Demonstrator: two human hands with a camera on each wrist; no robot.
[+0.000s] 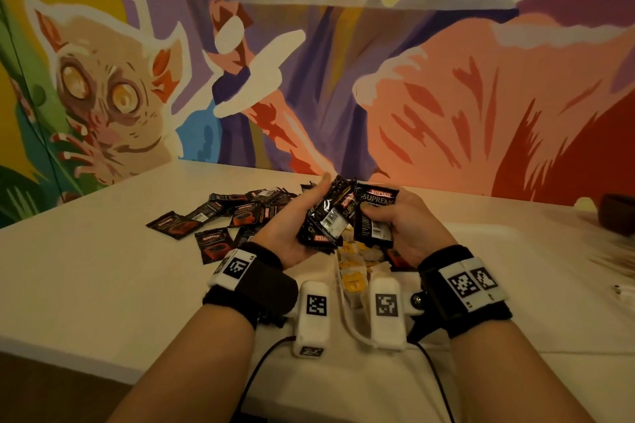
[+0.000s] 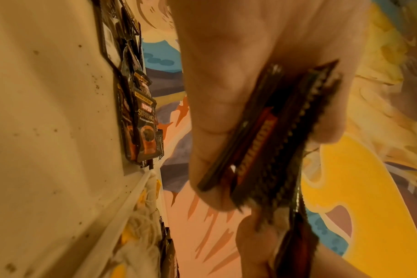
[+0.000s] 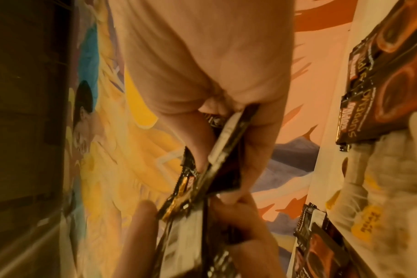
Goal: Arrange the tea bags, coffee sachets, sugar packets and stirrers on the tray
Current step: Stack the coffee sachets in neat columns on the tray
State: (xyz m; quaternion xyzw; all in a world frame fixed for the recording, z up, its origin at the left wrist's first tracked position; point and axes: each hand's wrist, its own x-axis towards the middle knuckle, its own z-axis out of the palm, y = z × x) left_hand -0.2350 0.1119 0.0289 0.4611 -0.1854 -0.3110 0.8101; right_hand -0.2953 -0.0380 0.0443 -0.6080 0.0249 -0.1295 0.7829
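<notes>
while raised above the white tray (image 1: 488, 233), left hand (image 1: 292, 230) curled around a bunched stack of black coffee sachets (image 1: 330, 216), thumb across the front. right hand (image 1: 409, 227) pinching one sachet (image 1: 374, 213) at the stack's right side, thumb on its face. more loose sachets (image 1: 220, 216) scattered on the surface (image 1: 103, 268) to the left; yellow-tagged tea bags (image 1: 354, 268) lying on the tray beneath both hands.

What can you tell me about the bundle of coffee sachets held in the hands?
The bundle of coffee sachets is several glossy black foil packets with red and white lettering, barcodes and serrated edges, fanned unevenly. The left hand cups it from below; the right hand pinches one packet. It sits above the white tray.
</notes>
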